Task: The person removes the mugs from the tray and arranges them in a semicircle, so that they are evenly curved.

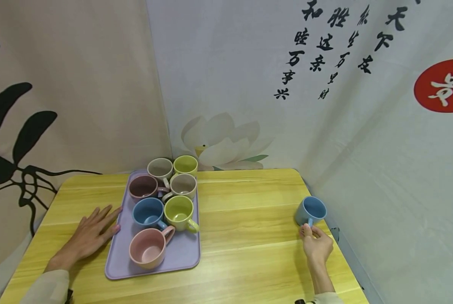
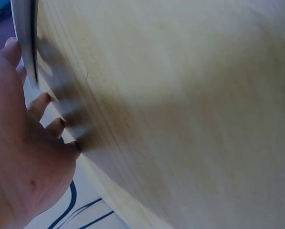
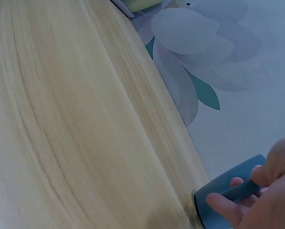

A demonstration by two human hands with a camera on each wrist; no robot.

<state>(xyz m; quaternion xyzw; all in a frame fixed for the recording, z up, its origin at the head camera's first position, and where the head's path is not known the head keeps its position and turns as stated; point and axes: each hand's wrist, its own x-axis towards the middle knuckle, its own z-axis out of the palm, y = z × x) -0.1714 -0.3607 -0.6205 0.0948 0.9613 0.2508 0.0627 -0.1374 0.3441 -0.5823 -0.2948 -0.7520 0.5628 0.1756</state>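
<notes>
Black brush-written Chinese characters (image 1: 336, 46) run in columns on the pale cloth backdrop (image 1: 363, 139) at one o'clock. A white character fills a red round seal (image 1: 444, 85) at two o'clock.

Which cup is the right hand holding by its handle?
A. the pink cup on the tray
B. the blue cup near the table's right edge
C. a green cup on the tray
B: the right hand pinches the handle of the blue cup, which stands off the purple tray.
</notes>
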